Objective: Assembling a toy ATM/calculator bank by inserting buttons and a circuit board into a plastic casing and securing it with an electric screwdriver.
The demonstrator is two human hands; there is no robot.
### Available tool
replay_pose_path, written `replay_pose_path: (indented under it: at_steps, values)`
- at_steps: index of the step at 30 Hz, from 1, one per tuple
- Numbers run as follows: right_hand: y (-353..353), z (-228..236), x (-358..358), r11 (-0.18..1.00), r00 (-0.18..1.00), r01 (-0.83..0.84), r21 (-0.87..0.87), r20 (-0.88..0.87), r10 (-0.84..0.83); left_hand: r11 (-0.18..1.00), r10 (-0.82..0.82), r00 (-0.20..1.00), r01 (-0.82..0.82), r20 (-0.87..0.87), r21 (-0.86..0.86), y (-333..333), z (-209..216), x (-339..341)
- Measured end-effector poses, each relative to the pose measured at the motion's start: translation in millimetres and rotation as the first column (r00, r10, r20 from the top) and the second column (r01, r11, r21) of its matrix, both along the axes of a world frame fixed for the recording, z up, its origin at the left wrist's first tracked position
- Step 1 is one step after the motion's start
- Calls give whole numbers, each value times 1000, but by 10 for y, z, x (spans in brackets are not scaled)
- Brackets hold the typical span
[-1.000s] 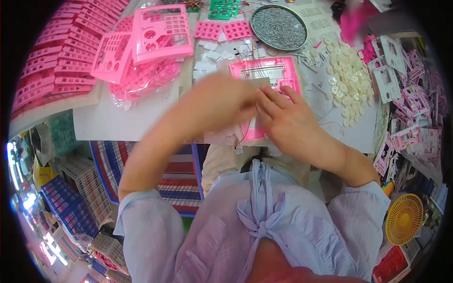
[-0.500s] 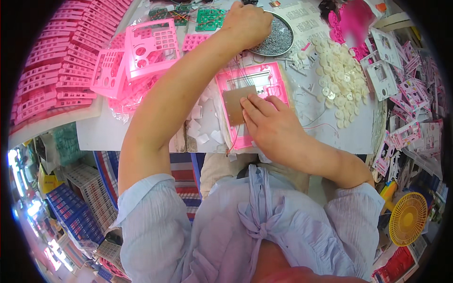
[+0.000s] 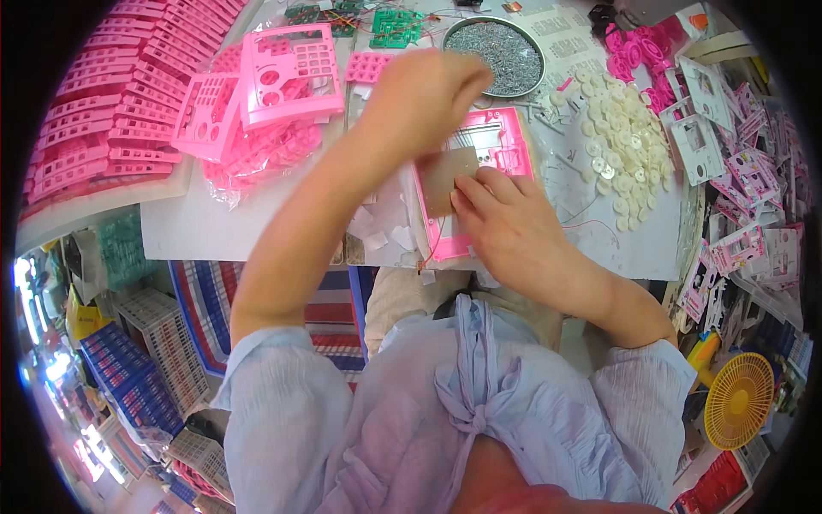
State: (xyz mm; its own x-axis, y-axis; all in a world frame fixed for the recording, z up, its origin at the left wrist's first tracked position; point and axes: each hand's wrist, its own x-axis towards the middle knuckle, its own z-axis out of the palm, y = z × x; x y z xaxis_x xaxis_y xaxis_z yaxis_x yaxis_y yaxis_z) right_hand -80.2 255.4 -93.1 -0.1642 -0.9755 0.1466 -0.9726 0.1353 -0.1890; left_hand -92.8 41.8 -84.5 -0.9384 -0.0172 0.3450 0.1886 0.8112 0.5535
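A pink plastic housing [image 3: 517,137] lies on the table in front of me. Inside it sits a flat brown circuit board [image 3: 447,190] with thin wires running from its upper edge. My right hand [image 3: 520,233] grips the board's right edge, thumb and fingers pressed together on it. My left hand [image 3: 425,96] is over the housing's upper left corner, blurred, with its fingers drawn together. Whatever they hold is too small to make out. Just beyond these fingers is a round dish [image 3: 542,62] full of small grey metal pieces, probably screws.
Pink panels [image 3: 291,73] lie on a plastic bag to the left, beside tall pink stacks [image 3: 103,111]. White round discs [image 3: 629,150] are heaped on the right. Green circuit boards [image 3: 396,28] lie at the back. White and pink frames [image 3: 745,171] crowd the right edge.
My left hand has drawn back from the dish toward the pink housing. My right hand stays on the brown board. The whole view has shifted slightly.
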Motion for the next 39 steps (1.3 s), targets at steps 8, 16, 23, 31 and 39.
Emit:
replay_pose_path:
  at_steps: [8,16,23,31,39]
  values:
    - [156,146,-381,984,938,-140,-106,304,166,969,119,977,-153,178,193,382,-394,1151]
    - [414,830,-2035,633,517,527,-566,805,290,992,129,985,-128,-115,18,432,-587,1143]
    - [-278,366,-1053,878,200,157,-452,885,420,987,152,980,-144,-127,74,417,-629,1195]
    - [-476,173,-310,658,-1,417,-627,723,690,981,162,970,-138,-183,138,435,-664,1188]
    - [-504,80,-236,669,-4,448,-592,748,664,974,166,967,-129,-192,188,427,-662,1144]
